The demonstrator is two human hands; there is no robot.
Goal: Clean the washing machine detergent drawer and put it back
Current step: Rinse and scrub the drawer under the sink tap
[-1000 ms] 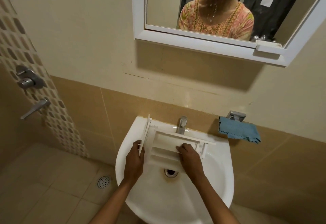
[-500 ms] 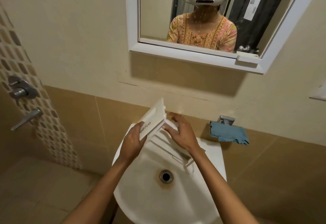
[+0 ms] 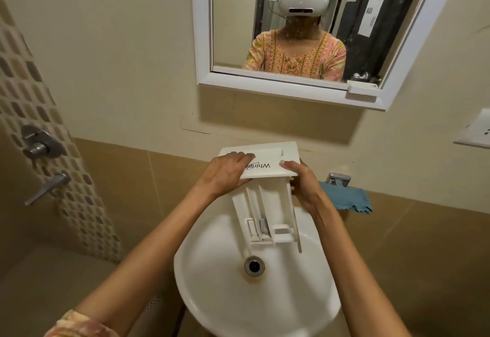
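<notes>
The white detergent drawer (image 3: 267, 209) hangs upside down above the white sink (image 3: 225, 297), its ribbed underside facing me and its front panel with the upside-down logo up at the far end. My left hand (image 3: 225, 173) grips the panel's left end, fingers curled over its top. My right hand (image 3: 302, 180) holds the panel's right end, thumb on the face and fingers behind. The drawer's rear end points down toward the drain (image 3: 254, 266). The sink tap is hidden behind the drawer.
A blue cloth (image 3: 347, 198) lies on a metal holder right of the sink. A white-framed mirror (image 3: 291, 87) hangs above. Shower valve (image 3: 39, 145) and lever tap (image 3: 47, 186) sit on the tiled wall at left. A wall socket (image 3: 477, 131) is at far right.
The drawer was lifted out of the sink basin and turned until its front panel is up, facing me. Both hands shifted to the panel's ends.
</notes>
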